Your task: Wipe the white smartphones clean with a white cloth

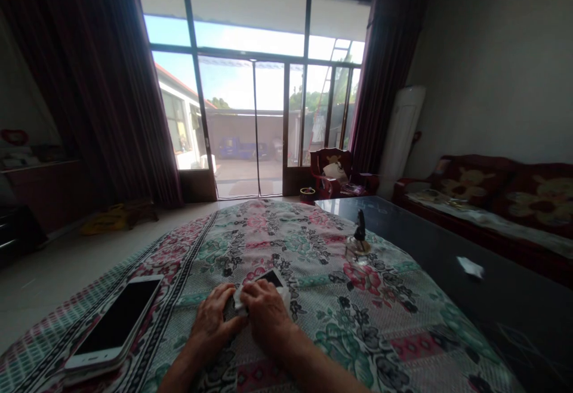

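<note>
A small white-framed device with a dark screen, looking like a phone [272, 277], lies on the floral cloth, mostly covered by my hands. My left hand [212, 314] is curled at its left side, with thumb and fingers at the edges. Pressed down over the device is my right hand [267, 309], fingers bent onto a crumpled white tissue [283, 295]. The tissue also shows between the two hands. To the left lies a larger white phone [119, 318], its dark screen facing up.
The patterned tablecloth [295, 249] spreads under everything. On it stands a small dark figurine [360, 227] on a clear base. A dark glossy table [421, 238] to the right carries a white scrap [470, 267]. Beyond are an armchair [333, 169], a sofa [483, 187] and glass doors [233, 130].
</note>
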Available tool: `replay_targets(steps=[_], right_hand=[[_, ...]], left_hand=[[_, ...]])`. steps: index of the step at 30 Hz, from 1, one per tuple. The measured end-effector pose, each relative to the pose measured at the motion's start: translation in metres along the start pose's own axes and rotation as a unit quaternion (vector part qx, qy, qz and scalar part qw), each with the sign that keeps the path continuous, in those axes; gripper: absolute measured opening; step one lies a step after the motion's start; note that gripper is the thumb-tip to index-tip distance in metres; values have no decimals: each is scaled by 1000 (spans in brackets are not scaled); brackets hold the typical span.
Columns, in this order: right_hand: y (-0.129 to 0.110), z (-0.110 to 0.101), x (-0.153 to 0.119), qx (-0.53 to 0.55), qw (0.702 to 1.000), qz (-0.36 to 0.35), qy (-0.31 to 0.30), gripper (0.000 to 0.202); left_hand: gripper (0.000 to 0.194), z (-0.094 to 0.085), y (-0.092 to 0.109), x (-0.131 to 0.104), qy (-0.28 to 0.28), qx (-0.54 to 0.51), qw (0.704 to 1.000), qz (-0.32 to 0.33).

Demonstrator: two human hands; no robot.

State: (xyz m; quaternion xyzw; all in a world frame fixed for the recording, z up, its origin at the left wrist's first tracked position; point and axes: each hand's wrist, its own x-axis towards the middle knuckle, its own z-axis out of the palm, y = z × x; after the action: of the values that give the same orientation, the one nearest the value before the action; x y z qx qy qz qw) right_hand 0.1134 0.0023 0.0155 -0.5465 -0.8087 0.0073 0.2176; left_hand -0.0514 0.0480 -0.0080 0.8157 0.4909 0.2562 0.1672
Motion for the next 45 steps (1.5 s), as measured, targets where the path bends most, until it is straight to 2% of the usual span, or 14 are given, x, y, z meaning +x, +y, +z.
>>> replay_targets(steps=[2,4,9,11,14,17,20,23,28,30,32,40,42,45], right_hand=[[-5,3,-1,19,1000,-18,-7,20],[-1,0,-2,30,999,5,10,21],[32,-20,-4,3,984,160,76,27],[38,-23,-5,-9,979,184,88,28],[29,-15,-8,4,986,139,88,28],[6,-1,-11,38,997,51,54,23],[-11,7,-12,54,998,12,31,20],[-6,-1,-11,48,998,36,33,21],[31,-21,-9,6,985,151,84,26],[38,-22,-10,-8,981,167,100,26],[35,-19,-12,-9,983,151,103,26],[-12,-4,-19,49,998,3,42,21],[-9,-6,-20,50,998,7,45,21],[10,-14,-23,34,995,59,67,25]], left_hand=[[49,1,-1,1,4,0,1000,4],[49,1,0,1,3,4,1000,4],[52,-1,0,-1,-4,2,1000,1],[54,0,-1,-2,-2,-1,1000,0],[55,3,-3,-3,-1,-2,1000,-2],[52,4,-3,-2,7,-5,1000,-2],[50,4,-1,-2,5,-3,1000,-1],[52,2,2,-2,3,-2,1000,-4],[53,-3,8,-4,1,-6,1000,-16],[53,-5,10,-4,-1,-5,1000,-22],[53,-6,11,-4,-4,-4,1000,-24],[53,1,2,-4,3,-5,1000,0],[52,1,1,-4,1,-4,1000,1],[53,-1,2,-4,-8,-4,1000,-2]])
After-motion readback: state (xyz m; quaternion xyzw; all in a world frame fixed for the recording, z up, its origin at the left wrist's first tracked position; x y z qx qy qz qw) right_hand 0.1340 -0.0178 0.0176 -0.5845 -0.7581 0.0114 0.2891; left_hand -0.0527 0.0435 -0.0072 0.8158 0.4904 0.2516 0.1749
